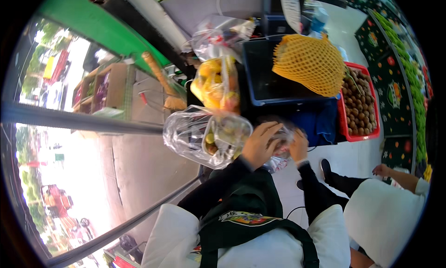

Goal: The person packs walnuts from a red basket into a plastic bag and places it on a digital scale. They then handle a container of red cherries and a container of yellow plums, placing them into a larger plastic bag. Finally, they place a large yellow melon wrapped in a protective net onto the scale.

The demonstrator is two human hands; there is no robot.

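My left hand (261, 146) and my right hand (298, 146) are at a thin clear plastic bag (281, 140) with reddish contents, low in front of the counter edge. The fingers of both are partly blurred, and my right hand pinches the bag's right side. Just left of my left hand lies a clear plastic bag (184, 133) around a plastic tray of green and brownish fruit (212, 142). Beyond it stands a clear bag of yellow and orange fruit (214, 81). What exactly the reddish contents are cannot be told.
A dark blue-edged flat device (261, 76) carries something in yellow foam netting (308, 64). Right of it sits a red basket (376, 128) of round brown fruit or nuts. Another person (383, 212) stands at the lower right. A glass partition's metal frame (132, 124) runs along the left.
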